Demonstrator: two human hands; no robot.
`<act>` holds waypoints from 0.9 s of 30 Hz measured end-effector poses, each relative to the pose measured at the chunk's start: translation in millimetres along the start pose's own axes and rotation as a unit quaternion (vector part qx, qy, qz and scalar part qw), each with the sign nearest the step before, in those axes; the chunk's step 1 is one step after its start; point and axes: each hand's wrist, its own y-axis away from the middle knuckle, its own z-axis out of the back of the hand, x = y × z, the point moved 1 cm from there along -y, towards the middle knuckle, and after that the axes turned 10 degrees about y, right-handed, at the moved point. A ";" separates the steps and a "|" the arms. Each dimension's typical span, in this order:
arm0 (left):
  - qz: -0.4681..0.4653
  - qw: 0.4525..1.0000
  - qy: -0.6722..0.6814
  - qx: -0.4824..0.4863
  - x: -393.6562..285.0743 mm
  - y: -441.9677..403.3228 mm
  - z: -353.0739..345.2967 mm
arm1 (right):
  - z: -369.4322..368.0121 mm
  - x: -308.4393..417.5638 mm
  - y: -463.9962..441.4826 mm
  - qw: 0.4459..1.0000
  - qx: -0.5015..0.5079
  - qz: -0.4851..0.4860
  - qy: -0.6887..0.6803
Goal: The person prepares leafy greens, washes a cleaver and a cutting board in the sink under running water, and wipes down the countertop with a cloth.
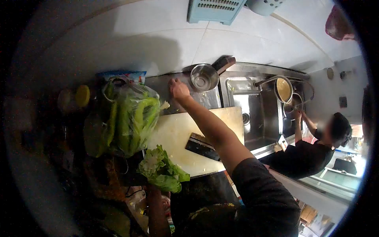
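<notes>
A leafy green lettuce (162, 168) sits at the end of my left forearm, by the cutting board's near left corner. My left hand is hidden beneath the leaves that it holds. My right arm reaches across the white cutting board (173, 130) to the metal counter (209, 98). There my right hand (179, 89) is closed, its fingers bent together low over the surface; whatever they hold is too small to make out. Just right of it stands a round metal pot (204, 77). A dark cleaver (199, 147) lies on the board, partly under my forearm.
A clear bag of long green vegetables (132, 118) stands left of the board. To the right is a metal sink (252, 114), with a strainer bowl (283, 90) over it. Another person (312, 154) works at the sink's far end. A blue rack (215, 11) hangs above.
</notes>
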 end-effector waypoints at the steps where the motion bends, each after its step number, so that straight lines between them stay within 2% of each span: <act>1: 0.003 1.000 -0.005 -0.003 -1.0 3.5 0.9 | -1.0 3.4 5.8 0.996 0.048 -0.056 -0.050; 2: 0.003 1.000 -0.005 -0.002 -1.9 6.4 1.3 | -1.6 5.7 11.1 0.984 0.095 -0.113 -0.101; 3: 0.001 1.000 -0.004 -0.004 -2.5 8.6 2.4 | 14.3 6.0 16.3 0.983 0.096 -0.116 -0.103; 5: 0.006 1.000 -0.015 -0.010 -4.4 15.0 4.1 | 56.4 8.5 32.0 0.985 0.153 0.071 0.039; 9: 0.010 0.999 -0.034 -0.008 -8.0 19.7 0.3 | 39.5 6.6 27.0 0.991 0.133 0.023 -0.014; 11: 0.011 0.999 -0.041 -0.005 -8.7 19.4 -3.4 | 37.4 8.2 26.7 0.997 -0.014 0.027 -0.073; 12: 0.011 0.999 -0.043 -0.008 -9.8 22.0 -3.2 | 47.5 11.2 27.0 0.997 -0.011 0.022 -0.078; 14: 0.010 0.999 -0.051 -0.013 -13.1 27.7 -3.1 | 79.5 15.5 19.0 0.984 0.156 -0.016 -0.082; 18: 0.004 0.998 -0.056 -0.016 -21.2 36.7 -2.2 | 20.4 14.4 15.5 0.990 0.124 -0.060 -0.033; 20: 0.003 0.998 -0.059 -0.021 -23.2 42.4 -0.6 | 12.6 11.5 12.7 0.983 0.116 -0.110 -0.095; 21: 0.002 0.998 -0.058 -0.022 -24.1 44.5 -0.9 | 35.5 9.9 23.5 0.997 0.071 0.013 0.014; 22: 0.001 0.998 -0.057 -0.023 -24.3 46.8 0.0 | 56.6 3.8 27.7 0.997 0.071 0.016 0.011; 24: 0.001 0.998 -0.052 -0.030 -22.8 52.3 1.6 | 70.4 4.0 32.3 0.983 0.162 -0.030 -0.076; 25: 0.003 0.998 -0.052 -0.032 -21.9 55.1 2.5 | 71.6 7.7 36.9 0.983 0.160 -0.023 -0.085; 27: 0.005 0.998 -0.049 -0.037 -19.2 58.6 2.4 | 70.3 8.5 44.1 0.983 0.092 -0.042 -0.153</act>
